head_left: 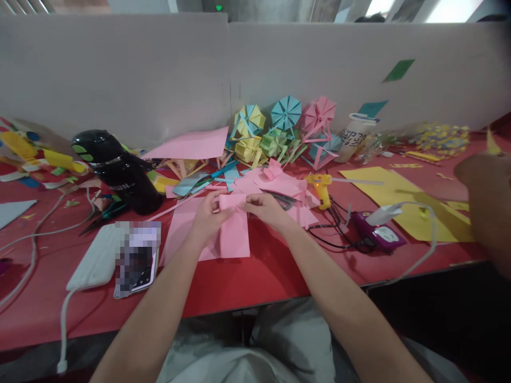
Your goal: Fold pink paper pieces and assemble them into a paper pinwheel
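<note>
Left to right: smartphone [148,261] near red tabletop [243,284] front edge; flat pink sheet [181,234]; left hand [209,215] grasping folded pink paper [235,239], upper left; paper mid-tabletop, overlapping sheet's right side; right hand [265,210] pinching paper's far right corner; yellow glue gun [323,187]; purple power socket [377,231] nearer front edge.

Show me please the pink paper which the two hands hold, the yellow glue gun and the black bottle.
Held pink paper [234,234]: head view, on its lower part.
Yellow glue gun [321,184]: head view, on its body.
Black bottle [126,185]: head view, on its side.
</note>
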A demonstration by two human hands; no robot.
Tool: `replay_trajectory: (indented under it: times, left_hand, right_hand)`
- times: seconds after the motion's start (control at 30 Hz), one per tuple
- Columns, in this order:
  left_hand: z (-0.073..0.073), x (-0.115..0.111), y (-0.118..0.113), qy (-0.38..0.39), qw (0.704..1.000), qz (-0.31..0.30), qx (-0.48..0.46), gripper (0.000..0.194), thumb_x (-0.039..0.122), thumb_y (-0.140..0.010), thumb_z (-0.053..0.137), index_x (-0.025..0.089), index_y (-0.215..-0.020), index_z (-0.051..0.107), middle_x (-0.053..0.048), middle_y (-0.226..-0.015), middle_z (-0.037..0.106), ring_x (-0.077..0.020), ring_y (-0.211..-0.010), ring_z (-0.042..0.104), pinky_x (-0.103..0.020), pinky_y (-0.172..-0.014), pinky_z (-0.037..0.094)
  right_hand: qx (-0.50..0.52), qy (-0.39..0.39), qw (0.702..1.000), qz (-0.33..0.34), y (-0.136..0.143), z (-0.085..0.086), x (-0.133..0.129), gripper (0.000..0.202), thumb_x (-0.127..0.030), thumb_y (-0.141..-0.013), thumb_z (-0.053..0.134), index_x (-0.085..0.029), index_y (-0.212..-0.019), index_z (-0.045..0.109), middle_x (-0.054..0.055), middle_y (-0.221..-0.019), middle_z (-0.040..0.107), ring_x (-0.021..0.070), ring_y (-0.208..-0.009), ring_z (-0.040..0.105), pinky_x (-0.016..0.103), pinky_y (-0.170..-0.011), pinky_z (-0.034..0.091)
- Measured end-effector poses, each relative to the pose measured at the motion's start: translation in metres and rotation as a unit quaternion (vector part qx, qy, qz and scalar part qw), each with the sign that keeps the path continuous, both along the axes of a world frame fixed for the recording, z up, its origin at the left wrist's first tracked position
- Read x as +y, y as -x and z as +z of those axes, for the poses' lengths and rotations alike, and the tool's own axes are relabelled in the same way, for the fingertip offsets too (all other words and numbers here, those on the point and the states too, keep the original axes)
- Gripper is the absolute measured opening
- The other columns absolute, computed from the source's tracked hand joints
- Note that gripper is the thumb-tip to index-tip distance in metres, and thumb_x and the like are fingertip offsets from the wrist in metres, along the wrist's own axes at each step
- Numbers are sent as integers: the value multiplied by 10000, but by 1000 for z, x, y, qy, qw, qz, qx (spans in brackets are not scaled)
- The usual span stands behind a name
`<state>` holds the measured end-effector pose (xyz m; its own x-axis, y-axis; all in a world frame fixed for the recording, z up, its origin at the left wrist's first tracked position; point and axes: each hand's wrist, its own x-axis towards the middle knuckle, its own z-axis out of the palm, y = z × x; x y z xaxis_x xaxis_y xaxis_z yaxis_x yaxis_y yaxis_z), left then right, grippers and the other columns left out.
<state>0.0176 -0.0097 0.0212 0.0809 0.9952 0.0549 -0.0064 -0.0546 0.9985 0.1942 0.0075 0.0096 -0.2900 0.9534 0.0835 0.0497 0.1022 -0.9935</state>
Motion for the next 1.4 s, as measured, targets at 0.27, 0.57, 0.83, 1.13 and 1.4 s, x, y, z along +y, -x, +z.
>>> replay_trajectory:
  times: [0.27, 0.57, 0.83, 1.13, 1.4]
  left_hand:
    - [-2, 1, 1, -16, 1000, 0, 8, 520, 237, -618, 768, 181, -1103, 587, -82, -1001, 694, -194, -849, 660, -309, -718, 528]
    - [0, 1, 0, -65, 998, 1, -14, 421, 191, -614, 763, 192, -998, 592, -48, -1008, 674, -170, -843, 646, -277, -698, 521]
    - [3, -1, -1, -53, 998, 18, -25, 385, 241, -630, 787, 179, -969, 615, -38, -846, 706, -165, -743, 656, -272, -647, 523]
    - [3, -2, 0, -59, 998, 25, -10, 381, 258, -639, 790, 190, -976, 627, -27, -828, 707, -170, -733, 663, -275, -645, 521]
    - [6, -3, 0, -54, 998, 27, -13, 381, 257, -631, 787, 195, -968, 619, -30, -840, 705, -173, -733, 661, -281, -640, 525]
  right_hand:
    - [8, 4, 1000, 9, -1, 0, 0, 385, -507, -719, 717, -162, -622, 576, -29, -583, 515, 99, -564, 471, 259, -589, 371]
    - [12, -32, 999, -27, 2, 6, -3, 390, -498, -728, 700, -168, -598, 539, -30, -577, 490, 95, -561, 439, 258, -561, 352]
    - [3, -46, 999, -21, 1, 7, -5, 399, -510, -736, 708, -164, -588, 574, -16, -574, 534, 107, -572, 478, 262, -586, 392]
    - [-22, -67, 998, -2, -3, 11, -5, 433, -527, -788, 660, -165, -563, 583, 0, -558, 558, 111, -559, 486, 271, -585, 387]
    - [-1, -44, 999, 13, -4, 11, -6, 437, -545, -775, 678, -163, -576, 600, 5, -571, 568, 114, -572, 503, 270, -600, 416]
